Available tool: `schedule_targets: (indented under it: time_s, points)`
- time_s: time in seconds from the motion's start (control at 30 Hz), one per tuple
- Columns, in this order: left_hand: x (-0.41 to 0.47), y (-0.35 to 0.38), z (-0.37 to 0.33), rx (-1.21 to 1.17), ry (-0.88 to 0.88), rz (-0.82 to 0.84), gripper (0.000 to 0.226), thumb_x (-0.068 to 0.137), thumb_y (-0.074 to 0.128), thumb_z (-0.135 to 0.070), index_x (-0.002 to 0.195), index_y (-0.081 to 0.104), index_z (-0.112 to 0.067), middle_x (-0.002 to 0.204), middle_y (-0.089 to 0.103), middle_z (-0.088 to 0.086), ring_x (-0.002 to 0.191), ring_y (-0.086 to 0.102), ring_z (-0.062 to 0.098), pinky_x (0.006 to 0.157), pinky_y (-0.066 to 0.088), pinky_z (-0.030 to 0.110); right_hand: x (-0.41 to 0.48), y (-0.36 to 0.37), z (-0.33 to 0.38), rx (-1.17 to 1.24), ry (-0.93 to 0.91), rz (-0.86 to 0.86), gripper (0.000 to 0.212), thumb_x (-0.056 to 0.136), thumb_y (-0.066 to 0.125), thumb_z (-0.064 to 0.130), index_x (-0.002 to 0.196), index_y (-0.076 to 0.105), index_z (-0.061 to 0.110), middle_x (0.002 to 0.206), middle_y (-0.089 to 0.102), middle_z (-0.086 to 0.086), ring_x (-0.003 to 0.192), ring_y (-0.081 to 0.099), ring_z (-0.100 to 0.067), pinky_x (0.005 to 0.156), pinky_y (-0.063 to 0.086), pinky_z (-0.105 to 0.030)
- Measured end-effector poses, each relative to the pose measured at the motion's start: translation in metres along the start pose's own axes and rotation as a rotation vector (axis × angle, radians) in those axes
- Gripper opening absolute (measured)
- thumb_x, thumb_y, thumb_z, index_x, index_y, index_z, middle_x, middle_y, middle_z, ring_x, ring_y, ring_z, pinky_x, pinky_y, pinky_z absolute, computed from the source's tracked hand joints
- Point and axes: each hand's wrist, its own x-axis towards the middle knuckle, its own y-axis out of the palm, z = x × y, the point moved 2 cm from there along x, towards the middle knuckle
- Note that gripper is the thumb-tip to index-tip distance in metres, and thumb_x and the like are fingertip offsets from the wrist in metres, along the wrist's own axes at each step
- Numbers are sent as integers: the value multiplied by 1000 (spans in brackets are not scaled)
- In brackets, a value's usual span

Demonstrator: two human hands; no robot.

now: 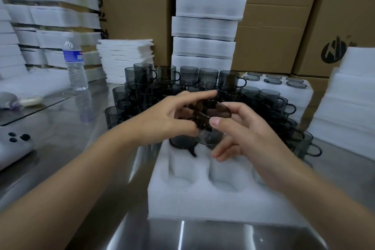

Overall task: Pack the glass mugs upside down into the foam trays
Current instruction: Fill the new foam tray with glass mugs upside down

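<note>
Right now both hands grip one smoky glass mug (211, 115), tilted just above the foam tray (203, 203): left hand (168, 117) pinching its side, right hand (245, 136) thumb on the wall, fingers curled underneath. Seated mug (182, 144) already sits inverted in the far-left pocket. Risks: slick glass slipping mid-flip onto it, or knuckles clipping the loose mugs (188, 77) crowded behind.

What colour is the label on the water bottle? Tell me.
The label is blue with pale lettering; head view.
</note>
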Motion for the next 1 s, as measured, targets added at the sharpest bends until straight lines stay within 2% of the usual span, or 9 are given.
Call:
schedule_targets:
  time_s: [0.1,0.17,0.27,0.37,0.43,0.5,0.63,0.8,1.0]
  points:
    - [-1,-5,9,-193,-43,30,60,68,50,-1,120,63,-30,111,69,3,100,65,22,78,52,25,-2,2,0,-103,11,-5,55,61,84,47,104,55,29,92,69,8,46,58,-19,43,48,-28]
    - [0,-9,17,-315,-88,63,57,68,47,0,113,69,-27,109,70,6,101,66,25,76,53,28,-4,5,-2,-162,-3,27,60,54,85,53,103,56,35,89,68,9,47,57,-16,43,49,-30]
    - [1,-14,23,-377,-110,166,54,65,52,-2,112,70,-20,112,68,12,105,62,35,82,53,35,-6,11,-6,-247,-49,89,53,49,79,60,94,57,43,82,72,0,58,63,-20,59,56,-48]
    - [-2,-19,25,-431,-126,283,53,63,59,-9,113,70,-21,113,68,9,103,65,24,84,53,32,-8,13,-7,-297,-59,129,56,48,80,63,96,57,45,86,72,-7,74,67,-29,74,54,-58]
    - [-4,-23,27,-458,-144,347,55,66,54,2,114,69,-20,114,68,8,103,65,22,83,53,32,-9,12,-7,-335,-77,152,59,50,82,58,102,57,46,91,70,2,76,67,-24,74,56,-50]
    - [-5,-26,30,-492,-183,410,64,67,41,16,116,67,-17,114,68,11,103,66,24,82,54,33,-10,13,-5,-389,-122,179,59,54,85,46,106,57,47,86,64,17,70,66,-12,68,57,-32]
    - [-9,-26,36,-535,-272,528,63,67,39,22,108,70,-14,109,68,12,98,67,21,78,54,28,-17,17,1,-557,-227,185,53,62,88,32,105,58,40,83,55,21,70,59,-6,66,47,-16]
    - [-12,-28,34,-541,-257,644,56,64,56,10,113,68,-16,115,66,7,104,62,18,86,51,30,-20,19,5,-643,-232,208,48,63,85,41,101,57,36,89,53,18,75,54,-6,67,43,-14]
    - [-9,-31,38,-590,-253,574,52,64,53,-6,114,66,-8,115,65,15,101,63,25,86,52,38,-19,20,2,-670,-218,247,50,65,83,42,106,54,37,95,51,17,85,53,-6,71,44,-16]
